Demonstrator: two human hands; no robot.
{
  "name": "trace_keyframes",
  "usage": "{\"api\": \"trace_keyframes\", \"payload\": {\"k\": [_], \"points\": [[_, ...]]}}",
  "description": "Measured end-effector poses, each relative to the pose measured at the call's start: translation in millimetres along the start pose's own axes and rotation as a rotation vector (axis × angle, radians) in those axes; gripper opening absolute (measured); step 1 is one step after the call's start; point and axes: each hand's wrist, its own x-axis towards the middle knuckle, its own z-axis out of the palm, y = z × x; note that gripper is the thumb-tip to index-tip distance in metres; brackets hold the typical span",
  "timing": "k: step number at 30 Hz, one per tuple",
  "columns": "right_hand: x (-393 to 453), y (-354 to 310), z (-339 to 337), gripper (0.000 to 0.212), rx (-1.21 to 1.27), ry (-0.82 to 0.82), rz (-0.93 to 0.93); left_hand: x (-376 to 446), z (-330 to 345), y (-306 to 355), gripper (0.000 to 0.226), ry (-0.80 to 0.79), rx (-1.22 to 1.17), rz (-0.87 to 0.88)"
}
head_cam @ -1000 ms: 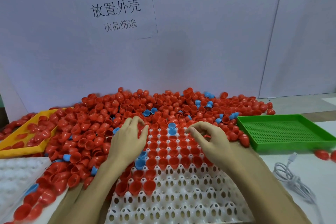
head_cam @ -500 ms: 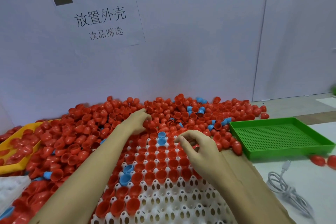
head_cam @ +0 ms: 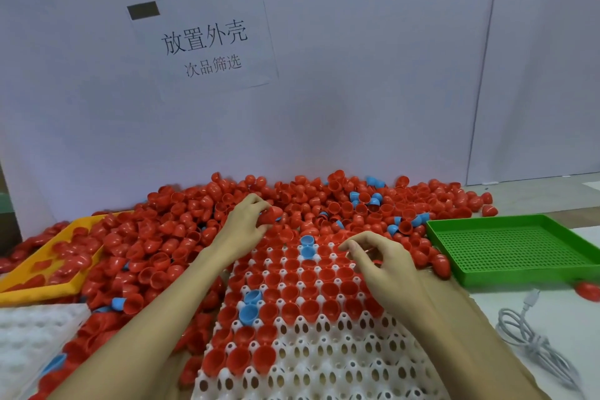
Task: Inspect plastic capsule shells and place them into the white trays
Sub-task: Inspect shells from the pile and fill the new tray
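A green tray (head_cam: 516,247) is sitting at the right, a grey cable (head_cam: 532,341) is lying coiled nearby, and a paper sign (head_cam: 204,39) is hanging on the wall.

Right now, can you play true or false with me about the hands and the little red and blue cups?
1. The left hand holds a red capsule shell. True.
2. The green tray is full of shells. False: its perforated floor shows no shells inside.
3. The white tray has some blue capsule shells among the red ones. True.
4. Every pocket of the white tray is filled. False: the near rows are open holes.
5. The yellow tray sits to the right. False: it is on the left, with red shells in it.
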Motion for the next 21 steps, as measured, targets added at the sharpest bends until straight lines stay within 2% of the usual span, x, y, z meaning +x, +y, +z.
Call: {"api": "trace_keyframes", "payload": {"k": [7, 12, 16, 19, 21], "points": [[2, 5, 0, 0.023, -0.026, 0.004, 0.003, 8, -2, -2, 0.041, -0.084, 0.065, 0.145], [3, 9, 1, 0.022, -0.025, 0.0, 0.01, 14, -3, 12, 0.037, 0.008, -0.002, 0.119], [4, 6, -2, 0.018, 0.069, 0.029, 0.046, -1, -10, 42, 0.037, 0.138, -0.24, 0.041], [2, -3, -2, 0.055, 0.219, -0.079, 0.068, -34, -14, 74, 0.039, 0.133, -0.459, -0.017], [-1, -9, 0, 0.066, 0.191, -0.189, 0.039, -61, -15, 91, 0.038, 0.108, -0.578, -0.047]]}}
